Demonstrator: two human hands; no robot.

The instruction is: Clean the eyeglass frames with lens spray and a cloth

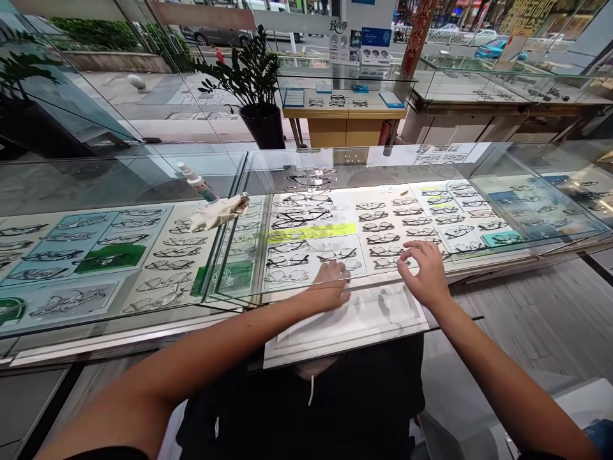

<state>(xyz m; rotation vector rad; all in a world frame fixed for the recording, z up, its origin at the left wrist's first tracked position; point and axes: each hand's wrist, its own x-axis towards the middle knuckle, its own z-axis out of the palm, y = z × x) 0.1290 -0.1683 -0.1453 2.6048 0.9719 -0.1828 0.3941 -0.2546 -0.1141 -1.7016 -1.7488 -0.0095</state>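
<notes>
My left hand (pixel 331 282) reaches into the open back of a glass display counter (pixel 239 160), its fingers curled down at the near edge of a white tray (pixel 364 313) among pairs of eyeglasses (pixel 335 254). Whether it holds a pair I cannot make out. My right hand (pixel 424 271) hovers just right of it above the same tray, fingers bent and apart, holding nothing. Rows of eyeglass frames (pixel 383 225) lie on white trays under the glass beyond both hands.
A spray bottle (pixel 197 183) and a crumpled white cloth (pixel 218 213) lie on the glass top at left. A potted plant (pixel 256 83) and another display counter (pixel 342 105) stand behind. More glass cases (pixel 536 191) extend right; grey floor lies beside me.
</notes>
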